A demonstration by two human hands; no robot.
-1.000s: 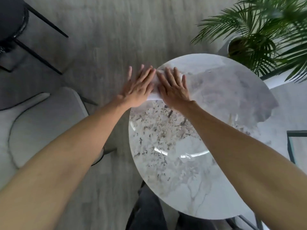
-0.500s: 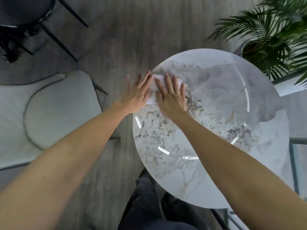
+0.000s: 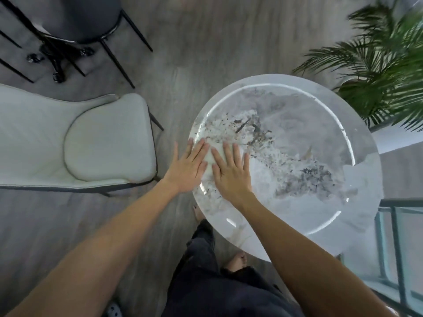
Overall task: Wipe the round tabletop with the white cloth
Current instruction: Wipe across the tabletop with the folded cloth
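A round marble tabletop, white with grey veins and glossy, fills the right half of the view. A folded white cloth lies at its left edge, mostly hidden under my hands. My left hand presses flat on the cloth's left side, its palm hanging over the table's rim. Beside it, my right hand presses flat on the cloth's right side, fingers straight and spread.
A pale upholstered chair stands close to the table's left. A dark chair with thin black legs is at the far left. A potted palm crowds the table's far right. A glass-and-metal frame sits at the right. My legs are below.
Both hands have slid the cloth along the left rim toward me, from the far-left edge to the near-left edge. The view has shifted with the motion.
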